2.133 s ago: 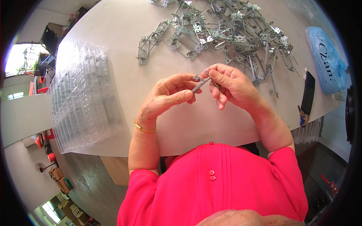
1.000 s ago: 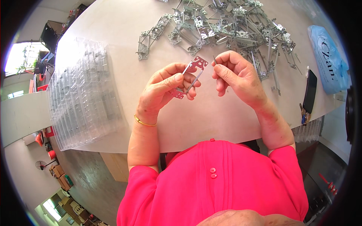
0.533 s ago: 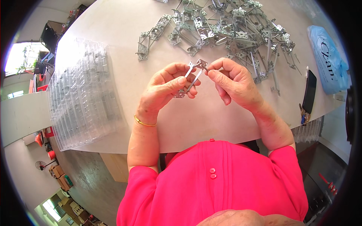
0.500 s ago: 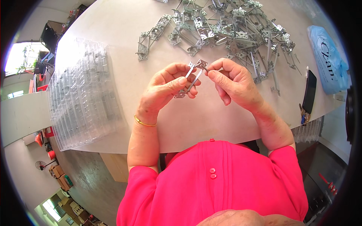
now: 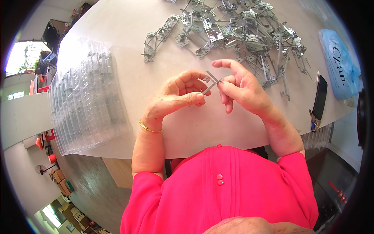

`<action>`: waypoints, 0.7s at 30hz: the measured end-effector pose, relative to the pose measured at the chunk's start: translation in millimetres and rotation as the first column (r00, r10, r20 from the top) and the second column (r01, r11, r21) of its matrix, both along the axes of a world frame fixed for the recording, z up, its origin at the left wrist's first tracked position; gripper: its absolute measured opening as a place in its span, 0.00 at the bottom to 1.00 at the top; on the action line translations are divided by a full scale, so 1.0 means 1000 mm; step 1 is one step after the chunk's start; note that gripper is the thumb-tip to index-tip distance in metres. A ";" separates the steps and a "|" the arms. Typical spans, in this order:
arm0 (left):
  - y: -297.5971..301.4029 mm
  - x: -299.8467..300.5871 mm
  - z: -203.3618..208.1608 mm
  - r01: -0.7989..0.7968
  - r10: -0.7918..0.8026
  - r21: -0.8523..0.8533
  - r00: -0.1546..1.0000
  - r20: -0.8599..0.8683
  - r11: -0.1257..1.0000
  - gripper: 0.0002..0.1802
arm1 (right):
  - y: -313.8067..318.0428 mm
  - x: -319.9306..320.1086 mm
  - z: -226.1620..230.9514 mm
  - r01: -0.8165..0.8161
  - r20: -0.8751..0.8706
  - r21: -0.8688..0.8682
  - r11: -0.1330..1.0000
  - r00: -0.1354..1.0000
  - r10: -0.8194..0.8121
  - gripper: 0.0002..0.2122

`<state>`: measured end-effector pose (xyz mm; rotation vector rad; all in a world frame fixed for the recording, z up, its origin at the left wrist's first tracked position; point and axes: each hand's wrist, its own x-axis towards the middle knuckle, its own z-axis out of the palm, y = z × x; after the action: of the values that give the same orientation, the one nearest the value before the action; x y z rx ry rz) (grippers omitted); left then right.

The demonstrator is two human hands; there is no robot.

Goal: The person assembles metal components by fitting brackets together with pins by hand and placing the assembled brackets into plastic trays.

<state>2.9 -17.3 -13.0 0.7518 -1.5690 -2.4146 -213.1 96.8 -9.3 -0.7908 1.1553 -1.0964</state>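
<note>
The pale worktable [image 5: 117, 23] has a smooth top, brightest toward its far left, with a light-brown panel [image 5: 117, 171] below the near edge. Grey floor [image 5: 89, 173] at lower left reflects light; a caged fan [image 5: 40, 169] and cardboard boxes [image 5: 59, 176] are beside it. Daylight noted at an upper-left window [image 5: 23, 52] with green foliage [image 5: 36, 64]; pale wall [image 5: 344, 134] at right

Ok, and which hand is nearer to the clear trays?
The left. The left hand is to the right of the trays, apart from them; the right hand is farther right, beyond the left one.
</note>
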 end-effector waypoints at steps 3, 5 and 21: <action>0.001 0.000 -0.005 0.002 -0.001 -0.010 1.000 0.018 1.000 0.28 | -0.003 -0.004 0.004 -0.139 -0.069 0.057 0.989 0.987 0.143 0.16; -0.001 0.002 -0.008 0.000 0.000 -0.017 1.000 0.015 1.000 0.28 | -0.003 -0.004 0.005 -0.138 -0.067 0.064 0.988 0.987 0.143 0.15; -0.001 0.004 -0.007 0.072 -0.070 -0.062 0.997 0.038 0.995 0.24 | -0.005 -0.007 -0.005 -0.116 -0.051 0.070 0.991 0.992 0.119 0.11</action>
<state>6.7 -18.2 -19.7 0.7436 -1.7058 -2.4000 -220.1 91.7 -14.5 -0.8305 1.1710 -0.9387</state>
